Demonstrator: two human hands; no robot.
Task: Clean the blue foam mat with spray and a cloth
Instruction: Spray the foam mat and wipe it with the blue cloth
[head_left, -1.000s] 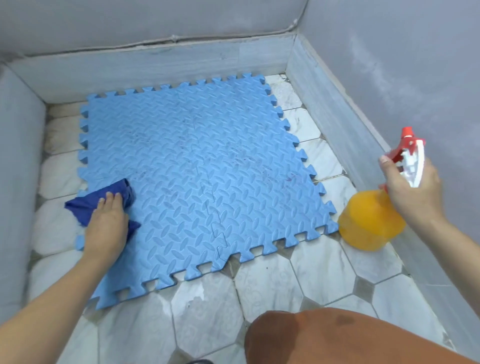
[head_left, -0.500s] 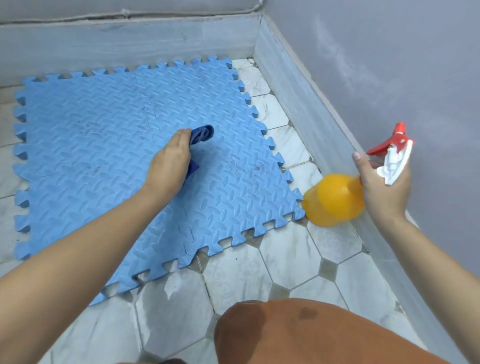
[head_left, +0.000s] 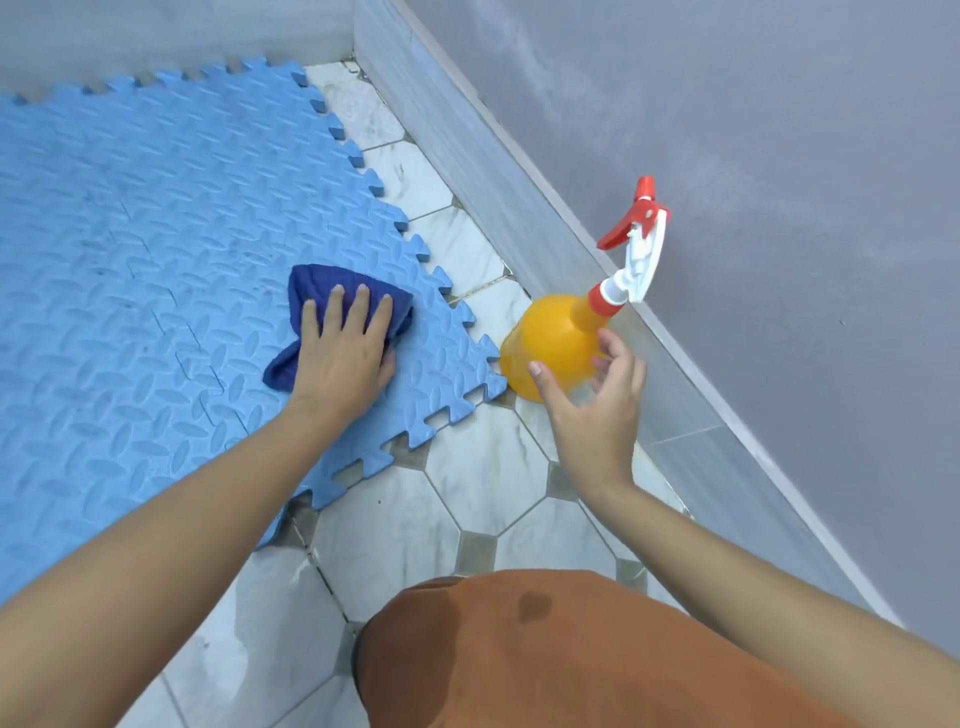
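Left hand (head_left: 345, 353) presses dark blue cloth (head_left: 317, 291) flat-fingered onto blue foam mat (head_left: 156, 218); right hand (head_left: 592, 400) hovers released beside orange spray bottle (head_left: 550, 343) (standing on tile).

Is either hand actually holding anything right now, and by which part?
Nothing is gripped. The left hand presses flat on the dark blue cloth on the mat. The right hand is open beside the spray bottle, which stands on the floor.

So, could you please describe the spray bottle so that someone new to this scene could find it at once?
Start at the blue foam mat on the tiled floor and go to its near right corner. Just off that corner, on the tiles by the grey wall, stands the spray bottle, next to the open right hand. It is the only orange thing there, with a red and white trigger head.
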